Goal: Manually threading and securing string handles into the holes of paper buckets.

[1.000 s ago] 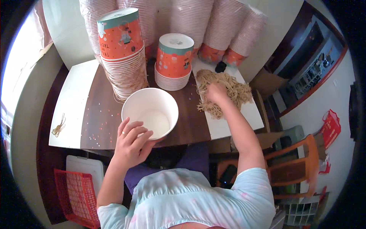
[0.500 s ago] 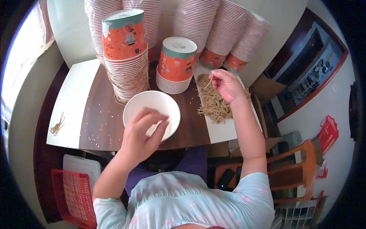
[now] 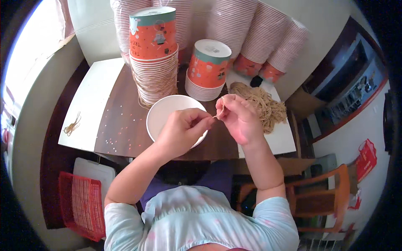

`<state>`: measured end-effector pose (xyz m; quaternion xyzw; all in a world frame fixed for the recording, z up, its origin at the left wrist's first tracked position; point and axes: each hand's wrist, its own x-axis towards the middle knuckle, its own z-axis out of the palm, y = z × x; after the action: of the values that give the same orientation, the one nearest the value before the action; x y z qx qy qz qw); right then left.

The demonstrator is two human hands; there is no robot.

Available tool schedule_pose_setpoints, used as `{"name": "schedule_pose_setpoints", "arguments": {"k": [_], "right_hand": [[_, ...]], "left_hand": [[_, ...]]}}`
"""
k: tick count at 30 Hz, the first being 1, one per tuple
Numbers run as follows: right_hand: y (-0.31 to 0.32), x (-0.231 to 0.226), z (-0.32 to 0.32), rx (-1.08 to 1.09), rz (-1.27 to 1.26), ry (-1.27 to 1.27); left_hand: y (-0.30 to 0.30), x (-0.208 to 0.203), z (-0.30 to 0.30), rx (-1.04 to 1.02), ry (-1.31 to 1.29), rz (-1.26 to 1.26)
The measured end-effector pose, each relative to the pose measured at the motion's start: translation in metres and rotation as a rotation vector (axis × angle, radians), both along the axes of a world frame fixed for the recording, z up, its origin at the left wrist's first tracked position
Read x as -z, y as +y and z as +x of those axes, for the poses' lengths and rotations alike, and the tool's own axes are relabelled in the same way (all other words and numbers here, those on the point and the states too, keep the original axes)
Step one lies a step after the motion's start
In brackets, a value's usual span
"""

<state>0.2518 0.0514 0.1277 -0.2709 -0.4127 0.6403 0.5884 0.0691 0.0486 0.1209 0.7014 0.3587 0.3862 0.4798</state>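
Observation:
Between my two hands runs a short tan cord (image 3: 222, 109). My left hand (image 3: 182, 130) pinches one end of it at the fingertips, over the right rim of a white paper bucket (image 3: 157, 115) whose open mouth faces up. Just right of the bucket, my right hand (image 3: 242, 119) grips the cord's other part, its fingers curled. Beside and behind that hand lies a heap of tan cords (image 3: 274, 109) on the white strip of the table. Part of the bucket is hidden by my left hand and forearm.
Behind the bucket stands a tall stack of upturned orange buckets (image 3: 153, 39) with cords around its rims; a shorter stack (image 3: 207, 71) is to its right. Plastic-wrapped bucket stacks (image 3: 264, 35) line the wall. A small cord bundle (image 3: 72, 124) lies at left. A red basket (image 3: 81, 205) sits below.
My right hand has come left and down from the cord heap with a cord. My left hand has moved right from over the bucket and now pinches that cord. The view has shifted slightly.

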Motion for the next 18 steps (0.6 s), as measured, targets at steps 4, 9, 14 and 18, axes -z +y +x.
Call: {"name": "schedule_pose_setpoints", "arguments": {"k": [4, 9, 14, 18], "right_hand": [[-0.021, -0.012, 0.002, 0.528, 0.553, -0.978], [-0.072, -0.015, -0.009, 0.225, 0.860, -0.917], [-0.098, 0.025, -0.040, -0.064, 0.627, -0.830], [-0.104, 0.056, -0.050, 0.054, 0.803, -0.865]], "left_hand": [[-0.018, -0.015, -0.021, -0.074, -0.118, -0.003], [-0.063, -0.018, -0.047, 0.034, 0.123, 0.265], [-0.094, 0.007, -0.061, 0.016, 0.080, 0.146], [-0.107, 0.030, -0.068, -0.013, 0.069, 0.009]]}}
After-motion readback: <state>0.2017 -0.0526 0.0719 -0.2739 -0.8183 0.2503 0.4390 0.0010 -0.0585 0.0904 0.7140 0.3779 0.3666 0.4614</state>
